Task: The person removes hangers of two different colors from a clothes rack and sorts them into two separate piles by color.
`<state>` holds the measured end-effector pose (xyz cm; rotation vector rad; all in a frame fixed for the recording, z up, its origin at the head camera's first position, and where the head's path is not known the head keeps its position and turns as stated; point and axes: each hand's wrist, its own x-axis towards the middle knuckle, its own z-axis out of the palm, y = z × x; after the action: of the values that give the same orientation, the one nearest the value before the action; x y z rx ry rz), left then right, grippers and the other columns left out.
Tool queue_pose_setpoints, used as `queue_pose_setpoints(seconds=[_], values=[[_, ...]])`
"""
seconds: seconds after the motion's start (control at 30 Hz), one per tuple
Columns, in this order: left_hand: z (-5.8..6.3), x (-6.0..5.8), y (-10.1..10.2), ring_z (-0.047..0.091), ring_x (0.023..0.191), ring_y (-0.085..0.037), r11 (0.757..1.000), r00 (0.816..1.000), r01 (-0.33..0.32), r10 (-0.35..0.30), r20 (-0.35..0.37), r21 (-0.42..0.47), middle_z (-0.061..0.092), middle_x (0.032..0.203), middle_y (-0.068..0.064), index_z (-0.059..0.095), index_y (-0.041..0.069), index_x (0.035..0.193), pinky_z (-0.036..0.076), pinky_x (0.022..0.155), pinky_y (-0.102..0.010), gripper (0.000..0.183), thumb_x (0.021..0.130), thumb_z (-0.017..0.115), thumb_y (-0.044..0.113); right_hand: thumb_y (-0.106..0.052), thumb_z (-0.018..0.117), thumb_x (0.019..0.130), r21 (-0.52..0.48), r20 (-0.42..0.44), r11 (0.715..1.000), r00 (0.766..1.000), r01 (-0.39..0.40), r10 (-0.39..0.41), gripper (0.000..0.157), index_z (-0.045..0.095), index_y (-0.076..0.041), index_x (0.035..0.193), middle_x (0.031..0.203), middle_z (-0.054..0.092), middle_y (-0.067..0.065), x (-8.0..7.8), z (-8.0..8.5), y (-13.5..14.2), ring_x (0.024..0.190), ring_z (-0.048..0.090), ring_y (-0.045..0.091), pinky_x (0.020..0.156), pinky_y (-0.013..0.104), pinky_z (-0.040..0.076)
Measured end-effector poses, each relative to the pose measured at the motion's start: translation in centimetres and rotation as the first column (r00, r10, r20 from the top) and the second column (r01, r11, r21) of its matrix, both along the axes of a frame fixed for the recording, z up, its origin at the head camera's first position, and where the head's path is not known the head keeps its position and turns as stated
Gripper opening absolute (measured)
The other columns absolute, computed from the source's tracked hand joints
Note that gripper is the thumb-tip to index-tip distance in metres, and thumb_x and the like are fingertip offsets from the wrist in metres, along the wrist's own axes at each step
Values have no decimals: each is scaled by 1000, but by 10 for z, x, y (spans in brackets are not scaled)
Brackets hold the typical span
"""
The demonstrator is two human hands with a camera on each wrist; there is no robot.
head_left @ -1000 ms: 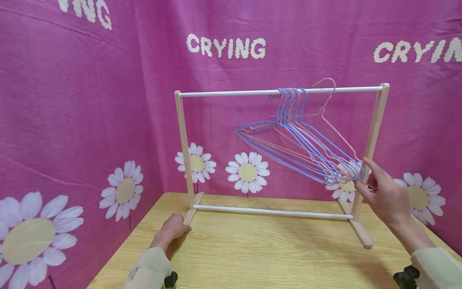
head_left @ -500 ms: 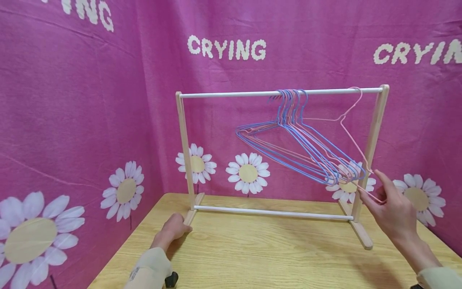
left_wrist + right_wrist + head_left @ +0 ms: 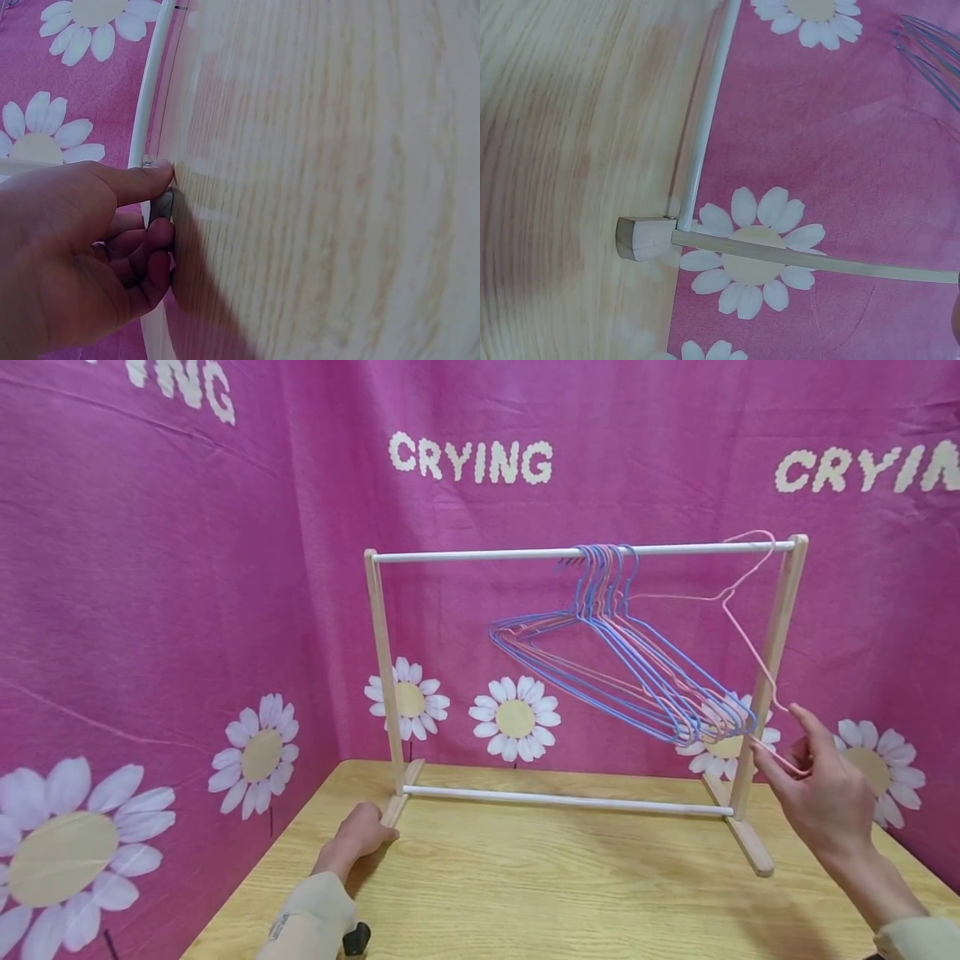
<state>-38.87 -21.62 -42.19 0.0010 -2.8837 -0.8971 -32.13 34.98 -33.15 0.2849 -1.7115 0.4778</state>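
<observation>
My right hand (image 3: 828, 789) pinches the lower right corner of a pink wire hanger (image 3: 751, 645). That hanger's hook is at the top rail (image 3: 465, 555), near its right end; whether the rail bears its weight I cannot tell. Several blue and pink hangers (image 3: 592, 597) hang bunched right of the rail's middle. Low on the left, my left hand (image 3: 363, 828) grips the front end of the clothes rack's (image 3: 384, 677) left foot, thumb and curled fingers around it in the left wrist view. Only a sliver of the right hand shows in the right wrist view.
The rack stands on a wood-grain table (image 3: 525, 877). A white lower bar (image 3: 570, 799) joins its two feet, the right foot (image 3: 750, 847) pointing forward. Behind and to the left hangs a magenta cloth (image 3: 442, 635) with daisies and lettering.
My right hand has moved right with the pink hanger, whose hook shifted along the rail from beside the bunch toward the right upright. The left hand and the bunched hangers have stayed put.
</observation>
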Motion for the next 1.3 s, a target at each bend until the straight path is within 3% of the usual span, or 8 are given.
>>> queue_pose_setpoints(seconds=[0.1,0.23,0.3,0.47,0.7,0.83,1.1,1.3], values=[[0,1,0,47,69,-20,1000,1000,-3,3,8,6,50,73,-7,59,-2,84,39,62,-30,23,80,77,12,-50,69,84,-30,1,1000,1000,-7,7,67,62,0,127,70,50,-6,3,-2,1,68,29,-25,46,16,24],[0,1,0,47,69,-20,1000,1000,-8,8,15,14,50,74,-7,59,-2,85,39,63,-30,23,81,77,12,-38,75,80,-80,1,997,1000,-20,20,62,62,0,127,77,44,-27,7,-3,1,68,32,-27,50,10,23],[0,0,1,47,69,-20,1000,1000,-6,6,13,11,50,74,-6,59,-3,85,39,63,-30,24,81,77,13,-38,74,81,-76,-7,997,1000,-27,26,62,61,1,128,80,42,-31,9,-1,2,68,32,-27,52,8,23],[0,0,1,47,69,-20,1000,1000,-3,3,8,2,51,75,-6,59,-3,86,40,63,-31,24,81,77,13,-45,67,85,-57,-55,997,997,-53,50,66,60,4,129,82,41,-31,9,9,1,70,32,-24,63,3,24],[-2,-2,0,49,72,-21,1000,1000,-10,10,18,3,53,78,-8,60,-4,90,42,66,-32,26,82,77,14,-35,71,81,-87,-51,994,997,-66,61,62,61,5,126,81,39,-34,18,15,-6,70,31,-22,68,2,23],[-3,-2,0,51,73,-21,1000,1000,-14,14,23,13,55,79,-8,60,-5,92,43,67,-32,27,82,77,14,-33,72,78,-98,-32,993,998,-65,62,62,61,6,125,80,39,-30,22,10,-8,72,31,-18,68,6,22],[-4,-2,0,50,72,-22,1000,1000,-6,6,15,19,54,78,-9,60,-5,90,43,66,-32,25,82,76,13,-14,80,70,-136,28,988,997,-71,76,65,59,0,130,77,41,-30,27,-3,-3,66,34,-19,59,7,23],[-4,-3,0,49,73,-21,1000,999,-15,15,29,3,53,79,-8,60,-4,92,41,66,-31,26,84,76,15,-21,79,72,-85,11,994,997,-75,76,60,62,3,125,70,42,-25,34,-11,-2,61,31,-18,59,8,23]])
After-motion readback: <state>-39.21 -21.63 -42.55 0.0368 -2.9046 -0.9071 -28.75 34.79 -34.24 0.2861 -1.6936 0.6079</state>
